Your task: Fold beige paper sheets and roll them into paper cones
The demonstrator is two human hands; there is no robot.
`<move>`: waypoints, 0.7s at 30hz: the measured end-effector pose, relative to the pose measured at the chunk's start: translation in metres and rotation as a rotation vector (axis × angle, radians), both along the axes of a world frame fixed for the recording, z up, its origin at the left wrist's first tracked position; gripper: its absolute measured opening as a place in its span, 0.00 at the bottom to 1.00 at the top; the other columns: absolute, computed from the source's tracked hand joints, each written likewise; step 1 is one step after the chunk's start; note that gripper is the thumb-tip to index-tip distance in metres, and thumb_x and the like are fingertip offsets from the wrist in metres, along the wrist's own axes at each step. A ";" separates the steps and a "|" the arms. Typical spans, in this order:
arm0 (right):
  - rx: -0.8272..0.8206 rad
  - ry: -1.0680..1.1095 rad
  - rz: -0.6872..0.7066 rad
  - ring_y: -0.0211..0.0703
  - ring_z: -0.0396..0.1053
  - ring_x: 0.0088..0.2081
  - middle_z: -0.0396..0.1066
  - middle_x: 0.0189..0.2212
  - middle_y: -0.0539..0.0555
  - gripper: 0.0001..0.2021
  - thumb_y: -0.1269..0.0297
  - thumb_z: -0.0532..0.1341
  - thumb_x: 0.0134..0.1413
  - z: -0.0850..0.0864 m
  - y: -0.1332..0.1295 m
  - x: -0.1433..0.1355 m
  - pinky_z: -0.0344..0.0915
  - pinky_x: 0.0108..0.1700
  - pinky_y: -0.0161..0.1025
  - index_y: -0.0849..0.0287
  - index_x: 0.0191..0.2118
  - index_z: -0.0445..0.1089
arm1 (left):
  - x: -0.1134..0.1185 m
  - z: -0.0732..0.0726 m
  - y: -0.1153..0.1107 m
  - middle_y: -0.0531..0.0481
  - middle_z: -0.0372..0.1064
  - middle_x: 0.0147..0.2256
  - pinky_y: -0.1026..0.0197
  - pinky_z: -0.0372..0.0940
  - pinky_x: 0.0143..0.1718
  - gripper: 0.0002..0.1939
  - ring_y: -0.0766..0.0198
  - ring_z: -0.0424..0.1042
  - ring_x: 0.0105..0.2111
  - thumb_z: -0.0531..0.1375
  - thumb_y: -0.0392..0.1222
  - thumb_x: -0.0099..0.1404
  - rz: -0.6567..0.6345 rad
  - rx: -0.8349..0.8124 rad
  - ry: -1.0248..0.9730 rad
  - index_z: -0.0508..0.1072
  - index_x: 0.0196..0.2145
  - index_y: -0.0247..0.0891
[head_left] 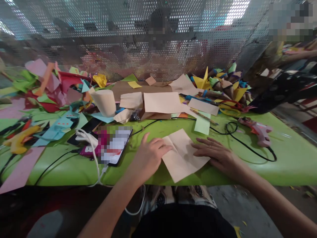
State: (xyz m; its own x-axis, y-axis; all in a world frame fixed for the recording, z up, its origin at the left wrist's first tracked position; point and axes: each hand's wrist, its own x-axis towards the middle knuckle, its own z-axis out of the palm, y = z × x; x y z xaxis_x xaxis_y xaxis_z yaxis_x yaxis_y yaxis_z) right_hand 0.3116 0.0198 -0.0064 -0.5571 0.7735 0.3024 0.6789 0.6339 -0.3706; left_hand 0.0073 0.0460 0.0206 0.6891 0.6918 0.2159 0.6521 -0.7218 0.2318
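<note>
A pale beige sheet of paper (183, 158) with a crease lies turned at an angle near the front edge of the green table (292, 165). My left hand (151, 152) rests on the sheet's left side, fingers spread and thumb raised. On its right edge lie the outstretched fingers of my right hand (215, 152), palm down. Neither hand grips anything. Left of my left hand is a lit phone (120, 145) with a white cable (95, 155) plugged in. Behind the sheet are more pale papers (162, 102) and a green slip (202, 124).
A pink glue gun (260, 130) with a black cord lies at the right, a yellow one (22, 140) at the far left. Coloured paper scraps (52, 86) and a paper roll (105, 102) stand at the back left. Behind rises a perforated metal screen (123, 43).
</note>
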 end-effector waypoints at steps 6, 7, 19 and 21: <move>0.076 -0.067 -0.081 0.51 0.66 0.60 0.71 0.56 0.53 0.24 0.75 0.55 0.58 0.004 -0.011 0.005 0.63 0.60 0.58 0.48 0.57 0.69 | 0.005 -0.008 -0.007 0.50 0.72 0.41 0.38 0.53 0.58 0.22 0.56 0.69 0.44 0.54 0.23 0.61 0.019 0.021 0.009 0.76 0.45 0.45; 0.087 -0.067 -0.091 0.51 0.66 0.60 0.71 0.56 0.54 0.23 0.75 0.55 0.58 0.006 -0.014 0.004 0.63 0.60 0.57 0.48 0.57 0.69 | 0.006 -0.010 -0.008 0.49 0.72 0.41 0.40 0.55 0.57 0.22 0.56 0.69 0.44 0.55 0.23 0.61 0.017 0.023 0.000 0.76 0.45 0.45; 0.018 0.007 -0.187 0.49 0.71 0.43 0.75 0.41 0.57 0.10 0.66 0.59 0.62 0.004 -0.017 -0.003 0.69 0.43 0.46 0.52 0.45 0.76 | 0.011 -0.012 -0.005 0.52 0.75 0.43 0.55 0.64 0.47 0.13 0.60 0.71 0.44 0.59 0.30 0.64 0.133 -0.258 -0.252 0.76 0.43 0.44; -0.023 0.039 -0.200 0.47 0.71 0.41 0.75 0.38 0.56 0.08 0.65 0.58 0.63 0.005 -0.013 -0.005 0.68 0.42 0.44 0.54 0.41 0.75 | 0.014 -0.013 -0.002 0.51 0.75 0.39 0.58 0.64 0.43 0.07 0.60 0.71 0.41 0.59 0.35 0.67 0.209 -0.278 -0.277 0.76 0.39 0.42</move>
